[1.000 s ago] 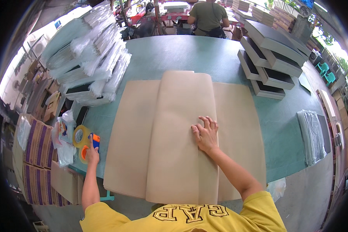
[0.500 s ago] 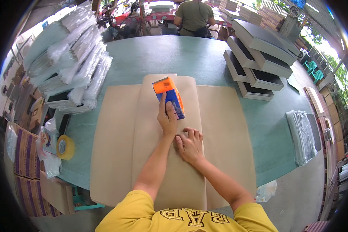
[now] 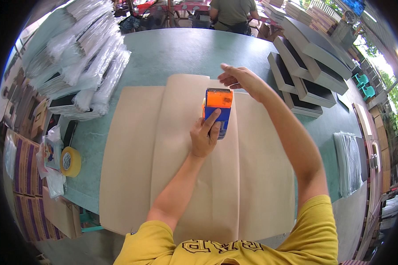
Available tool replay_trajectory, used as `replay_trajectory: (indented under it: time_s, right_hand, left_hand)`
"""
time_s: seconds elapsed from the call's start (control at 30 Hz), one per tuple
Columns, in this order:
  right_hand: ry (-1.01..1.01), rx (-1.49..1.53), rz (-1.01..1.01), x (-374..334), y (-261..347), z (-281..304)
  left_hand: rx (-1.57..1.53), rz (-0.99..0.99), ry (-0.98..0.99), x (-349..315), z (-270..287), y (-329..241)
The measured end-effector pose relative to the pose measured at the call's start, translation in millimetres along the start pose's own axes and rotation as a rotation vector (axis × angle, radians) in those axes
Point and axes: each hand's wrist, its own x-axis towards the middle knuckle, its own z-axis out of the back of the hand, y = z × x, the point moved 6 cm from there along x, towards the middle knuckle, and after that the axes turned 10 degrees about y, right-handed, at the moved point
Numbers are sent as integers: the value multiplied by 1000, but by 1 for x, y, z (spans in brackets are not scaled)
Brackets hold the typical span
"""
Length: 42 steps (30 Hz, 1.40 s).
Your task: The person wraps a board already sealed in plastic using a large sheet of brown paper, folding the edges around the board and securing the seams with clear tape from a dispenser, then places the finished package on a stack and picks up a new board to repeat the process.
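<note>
My left hand (image 3: 204, 137) is closed around an orange-and-blue tape dispenser (image 3: 218, 115), its index finger lying along the blue body. The dispenser is over the folded middle strip of a large brown paper sheet (image 3: 128, 163), its orange end pointing away from me. Beyond it to the right, my right hand (image 3: 241, 81) is raised near the paper's far edge. Its fingers are loosely bent and partly apart, with nothing visible in them. The paper spreads wide on both sides of the strip.
The paper lies on a green table (image 3: 172, 48). Plastic-wrapped packs (image 3: 84, 53) are piled at far left, and grey-white boxes (image 3: 311, 53) at far right. A yellow tape roll (image 3: 70, 161) sits at the left edge, a wrapped pack (image 3: 348, 163) at the right. A person (image 3: 233, 15) stands beyond.
My right hand has lifted off the paper and moved up and away, past the dispenser. My left hand has shifted the dispenser slightly right and turned it more upright in view.
</note>
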Motion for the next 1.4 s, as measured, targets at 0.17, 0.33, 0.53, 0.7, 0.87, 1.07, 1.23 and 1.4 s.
replay_trajectory:
  time_s: [0.17,0.33,0.53,0.7,0.87,1.07,1.23,1.4]
  right_hand:
    - [341,-711,32,-6,43,-24]
    - [358,-284,-62,27,19,-14]
    - [-199,-607,-17,97,5,43]
    - [-397,-1032,189,117,-25,24]
    - [-332,-1199,149,108,-71,-37]
    - [-301,-1131,-5,99,-110,-43]
    - [-484,-1337,84,87,-86,-48]
    - [155,-626,48,87,-83,-76]
  left_hand:
    - [36,-64,-34,2,7,-6]
    - [64,50,67,8,5,-23]
    - [163,353,177,11,10,-32]
    - [130,690,559,13,8,-47]
    - [-83,797,595,3,9,-27]
    - [-259,861,653,7,9,-26]
    - [-178,867,629,7,6,-23]
    - [-190,900,553,6,7,-16]
